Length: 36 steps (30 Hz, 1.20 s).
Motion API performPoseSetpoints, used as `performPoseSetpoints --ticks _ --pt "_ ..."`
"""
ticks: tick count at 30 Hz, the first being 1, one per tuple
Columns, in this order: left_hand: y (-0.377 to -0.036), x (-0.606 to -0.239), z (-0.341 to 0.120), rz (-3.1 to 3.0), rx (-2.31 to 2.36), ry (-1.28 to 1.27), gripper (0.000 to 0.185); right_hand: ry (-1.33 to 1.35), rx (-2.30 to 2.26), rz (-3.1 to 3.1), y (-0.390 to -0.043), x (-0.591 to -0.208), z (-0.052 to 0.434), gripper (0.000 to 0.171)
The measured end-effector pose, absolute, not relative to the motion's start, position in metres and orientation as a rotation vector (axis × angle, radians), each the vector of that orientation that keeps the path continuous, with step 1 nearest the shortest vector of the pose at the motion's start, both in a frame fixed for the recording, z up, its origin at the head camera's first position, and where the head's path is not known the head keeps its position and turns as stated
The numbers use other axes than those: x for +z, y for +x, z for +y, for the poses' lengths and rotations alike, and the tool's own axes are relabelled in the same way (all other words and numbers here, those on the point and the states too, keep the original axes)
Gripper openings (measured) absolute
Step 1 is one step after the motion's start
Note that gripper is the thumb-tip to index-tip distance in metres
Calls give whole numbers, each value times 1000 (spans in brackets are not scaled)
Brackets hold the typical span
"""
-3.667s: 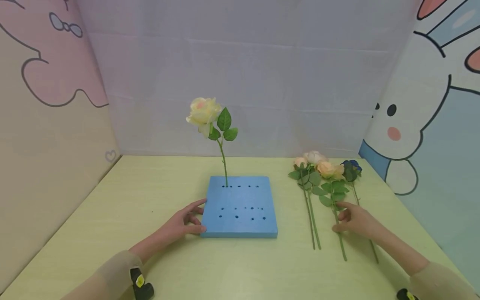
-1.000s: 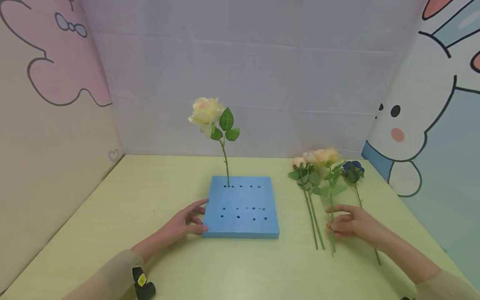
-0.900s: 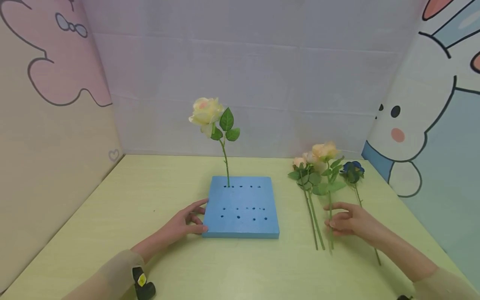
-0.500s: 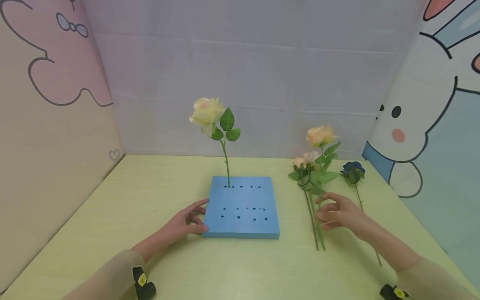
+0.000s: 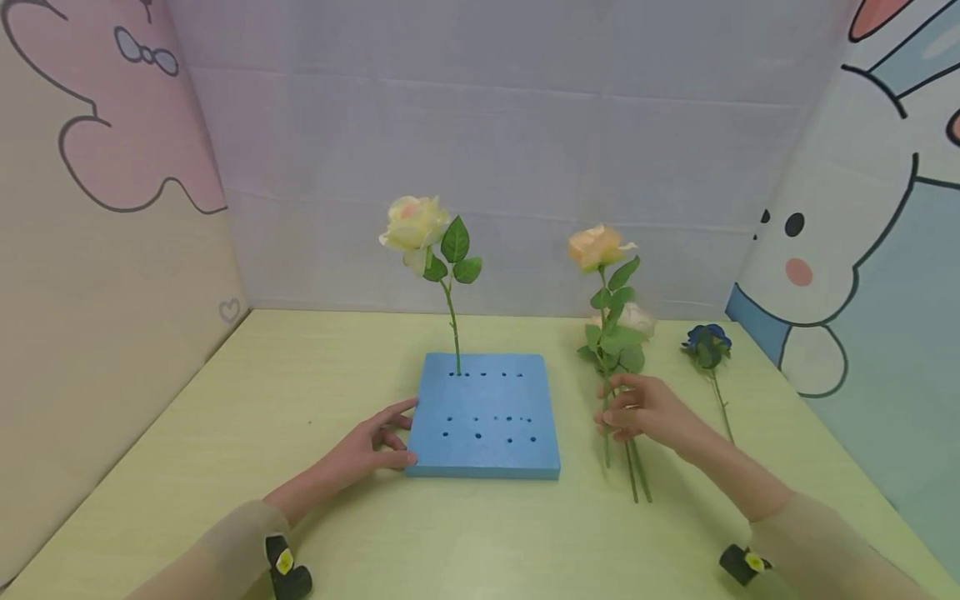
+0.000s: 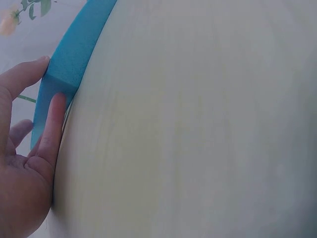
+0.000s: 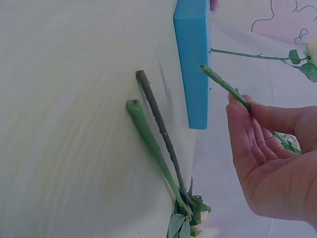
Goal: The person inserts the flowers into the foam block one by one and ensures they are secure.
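Observation:
My right hand [image 5: 637,408] pinches the green stem of a peach rose [image 5: 597,248] between thumb and fingers. That rose stands upright, raised off the table, and its cut end [image 7: 210,72] points toward the foam in the right wrist view. A blue foam block [image 5: 483,396] with rows of small holes lies mid-table. From its back row rises a pale yellow rose [image 5: 414,227], stem in a hole. My left hand [image 5: 378,437] rests at the block's left side, thumb at the front corner; in the left wrist view the fingers [image 6: 52,129] touch the foam edge.
Behind the held rose, two pale roses lie on the table, a whitish bloom [image 5: 636,319] showing and their stems [image 7: 156,148] toward me. A dark blue rose [image 5: 707,346] lies farther right. Upright printed panels [image 5: 480,167] border the table.
My right hand has taken hold of the peach rose, lifted it off the table, tipped it upright and carried it left toward the foam block. My left hand has stayed at the block.

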<state>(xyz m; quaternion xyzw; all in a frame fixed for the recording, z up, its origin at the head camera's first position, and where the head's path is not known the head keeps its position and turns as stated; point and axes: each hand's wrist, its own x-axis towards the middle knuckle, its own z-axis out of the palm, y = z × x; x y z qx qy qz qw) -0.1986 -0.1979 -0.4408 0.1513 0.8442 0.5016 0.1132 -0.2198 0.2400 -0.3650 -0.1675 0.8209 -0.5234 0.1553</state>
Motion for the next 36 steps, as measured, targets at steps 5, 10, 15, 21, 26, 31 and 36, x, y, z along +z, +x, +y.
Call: performPoseSetpoints --ticks 5,10,15,21,26,31,36 --pt "-198 -440 -197 2470 1483 443 82 -533 -1504 2389 -228 -366 231 39" --pt "-198 -439 -198 2470 1478 463 82 -584 -1513 2441 -236 -369 221 34" --pt "-197 -438 -198 2468 1467 447 82 -628 -1542 2524 -241 -364 206 28" --pt "-196 -435 -197 2471 1477 456 81 -655 -1573 2593 -250 -357 189 22" --pt "-195 -437 -198 2477 1477 467 81 -708 -1568 2640 -261 -359 179 20" --pt "-195 -439 -198 2484 1467 467 81 -777 -1592 2651 -271 -360 169 19" --pt "-196 -439 -198 2485 1462 461 81 -851 -1590 2658 -282 -363 162 16"
